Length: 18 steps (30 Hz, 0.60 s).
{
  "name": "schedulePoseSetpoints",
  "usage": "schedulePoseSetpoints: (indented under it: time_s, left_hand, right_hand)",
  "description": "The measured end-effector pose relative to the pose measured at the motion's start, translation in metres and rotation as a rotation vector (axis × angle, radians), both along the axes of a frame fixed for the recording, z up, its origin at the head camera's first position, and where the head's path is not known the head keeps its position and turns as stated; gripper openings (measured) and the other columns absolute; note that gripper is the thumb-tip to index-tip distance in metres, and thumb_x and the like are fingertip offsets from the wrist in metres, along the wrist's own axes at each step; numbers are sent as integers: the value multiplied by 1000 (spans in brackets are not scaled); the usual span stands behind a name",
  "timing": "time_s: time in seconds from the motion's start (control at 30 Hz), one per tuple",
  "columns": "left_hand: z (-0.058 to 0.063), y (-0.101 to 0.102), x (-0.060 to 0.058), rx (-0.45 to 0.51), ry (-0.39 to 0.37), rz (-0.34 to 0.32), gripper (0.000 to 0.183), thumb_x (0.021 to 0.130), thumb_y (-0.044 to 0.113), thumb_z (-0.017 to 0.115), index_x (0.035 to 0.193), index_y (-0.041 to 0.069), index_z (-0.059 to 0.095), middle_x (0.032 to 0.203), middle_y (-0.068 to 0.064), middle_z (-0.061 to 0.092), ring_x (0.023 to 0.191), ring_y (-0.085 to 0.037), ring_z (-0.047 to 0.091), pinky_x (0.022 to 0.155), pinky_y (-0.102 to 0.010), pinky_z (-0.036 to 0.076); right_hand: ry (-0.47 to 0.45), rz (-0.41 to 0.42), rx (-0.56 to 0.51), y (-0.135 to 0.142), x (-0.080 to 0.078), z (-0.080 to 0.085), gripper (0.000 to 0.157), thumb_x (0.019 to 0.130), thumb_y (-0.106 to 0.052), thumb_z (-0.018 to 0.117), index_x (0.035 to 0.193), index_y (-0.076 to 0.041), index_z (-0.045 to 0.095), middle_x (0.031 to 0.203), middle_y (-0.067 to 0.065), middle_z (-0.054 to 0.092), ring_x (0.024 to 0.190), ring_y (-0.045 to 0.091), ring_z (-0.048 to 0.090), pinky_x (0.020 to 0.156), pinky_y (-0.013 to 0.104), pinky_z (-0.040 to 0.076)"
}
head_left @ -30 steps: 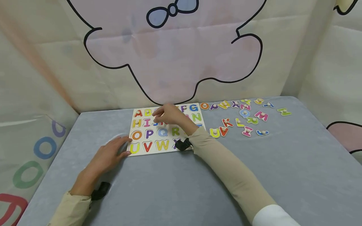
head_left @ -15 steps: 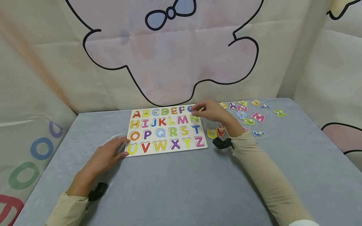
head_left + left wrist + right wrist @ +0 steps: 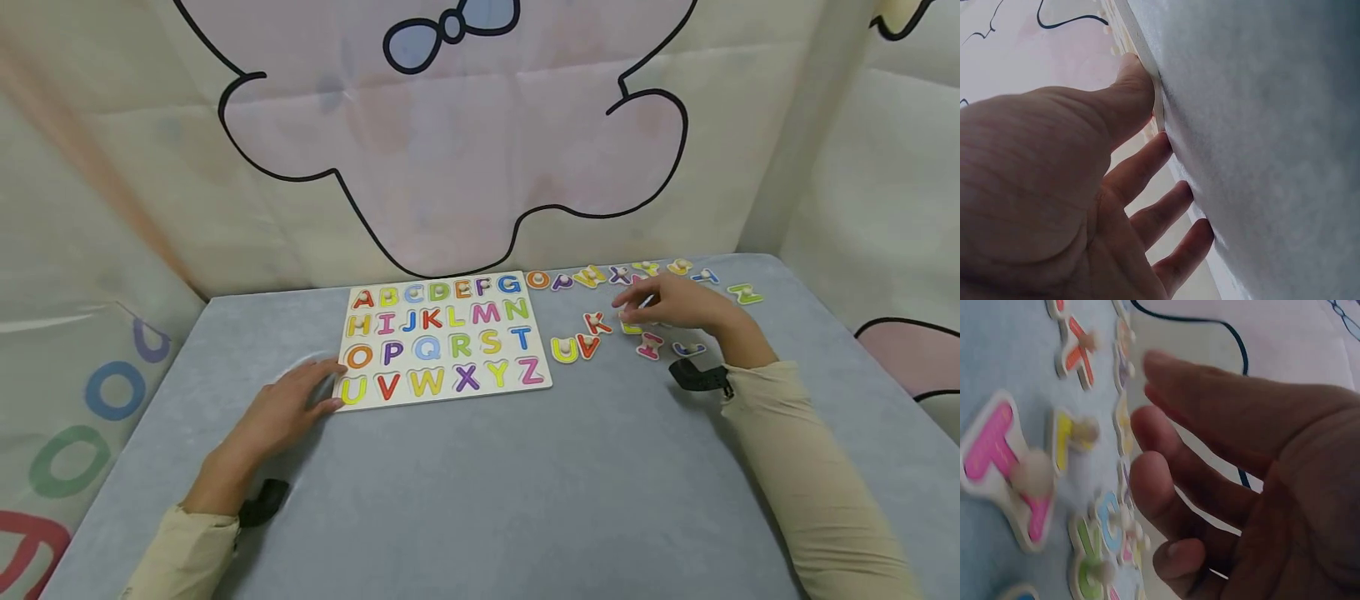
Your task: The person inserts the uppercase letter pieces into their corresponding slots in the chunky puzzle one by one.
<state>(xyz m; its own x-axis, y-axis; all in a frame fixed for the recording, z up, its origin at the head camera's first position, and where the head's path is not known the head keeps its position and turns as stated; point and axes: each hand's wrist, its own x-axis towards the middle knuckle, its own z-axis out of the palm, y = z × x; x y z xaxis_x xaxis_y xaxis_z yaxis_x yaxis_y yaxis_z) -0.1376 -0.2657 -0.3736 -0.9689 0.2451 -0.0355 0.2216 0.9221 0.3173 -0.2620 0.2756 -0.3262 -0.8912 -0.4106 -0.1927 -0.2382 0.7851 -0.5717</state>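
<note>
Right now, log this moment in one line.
left hand: touching letter board, left edge; right hand: over loose letters, gripping nothing; loose K: right of board

Premises: a cloth-screened booth with a play table — whether inside a home, school or studio cannot be determined. At 12 o'clock hangs a creased back sheet [image 3: 442, 142] printed with a large pink cartoon shape and a blue bow [image 3: 452, 27]. A left sheet [image 3: 82, 250], between 8 and 9 o'clock, bears coloured rings [image 3: 92, 396]; a right sheet [image 3: 885, 183] closes the side at 3 o'clock. Grey fabric covers the table [image 3: 487, 492] at 6 o'clock. Children's furnishings noted: a letter board [image 3: 405, 392] near centre — knobbed letters [image 3: 588, 345] at its 3 o'clock.
</note>
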Motion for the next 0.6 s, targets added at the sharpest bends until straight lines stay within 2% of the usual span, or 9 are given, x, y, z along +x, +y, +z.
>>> schedulePoseSetpoints:
  time_s: [0.23,0.47,0.6]
  left_hand:
    - [2,4,-1,-1,-16,17,47,93,22,70,136,13,52,148,-19,49,139,-44,41,99,-72,38]
    - [3,4,-1,-6,-28,25,46,93,21,69,135,14,52,149,-19,48,139,-44,41,99,-72,38]
    - [2,4,0,-4,-33,30,47,93,22,70,135,14,52,149,-19,48,139,-44,41,99,-72,38]
  right_hand:
    - [-80,51,32,30,4,2,28,83,-22,82,107,-10,74,89,3,70,78,9,60,67,24,49]
    - [-182,103,36,36,2,-8,24,81,-16,82,102,-10,74,88,3,68,78,9,57,66,23,47]
    - [-215,93,53,34,1,-11,21,82,-13,80,101,-9,73,85,4,65,76,11,55,65,24,47]
